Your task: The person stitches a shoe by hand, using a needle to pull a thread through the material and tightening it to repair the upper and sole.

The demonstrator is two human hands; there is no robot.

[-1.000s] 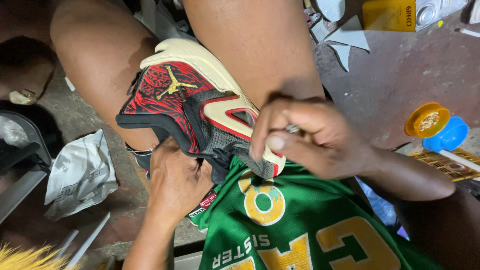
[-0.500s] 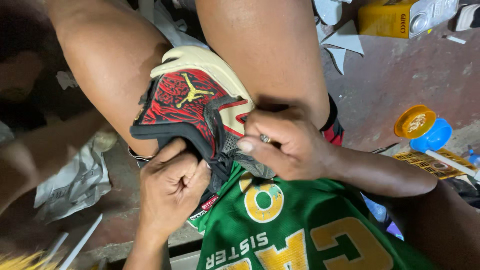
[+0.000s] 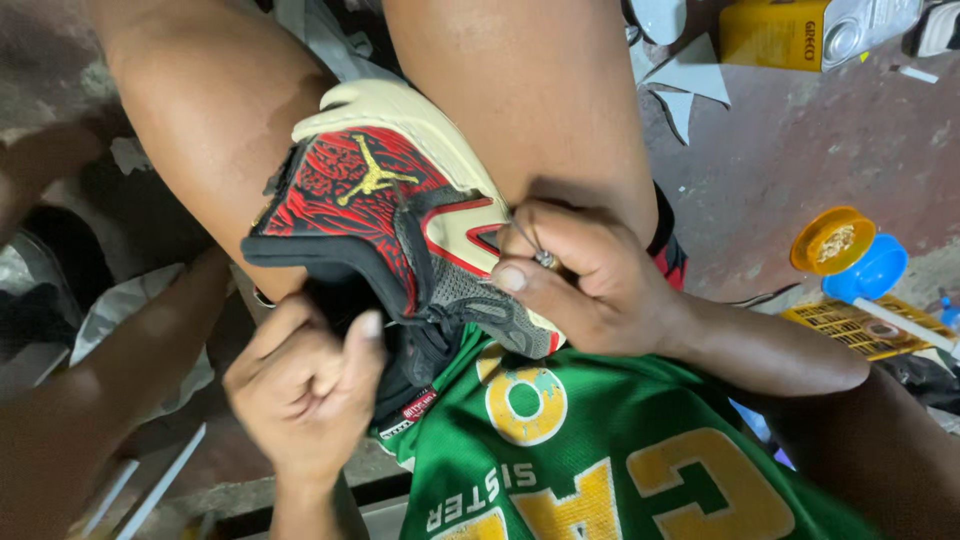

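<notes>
A red, black and cream sneaker (image 3: 385,215) is clamped between my bare knees, sole side away from me. My left hand (image 3: 305,385) grips the black collar of the sneaker from below. My right hand (image 3: 590,285) rests against the shoe's cream side and pinches a small metal needle (image 3: 545,258) at the edge of the upper. My green jersey (image 3: 600,460) with yellow lettering fills the lower part of the view.
An orange lid (image 3: 832,240) and a blue lid (image 3: 866,270) lie on the reddish floor at right, beside a yellow grid-patterned piece (image 3: 860,325). A yellow box (image 3: 770,32) and paper scraps (image 3: 690,85) sit at top right. Crumpled grey paper (image 3: 120,310) lies at left.
My left hand has shifted its hold on the sneaker's collar. My right hand has moved up along the cream side with the needle. The view has moved closer to the shoe.
</notes>
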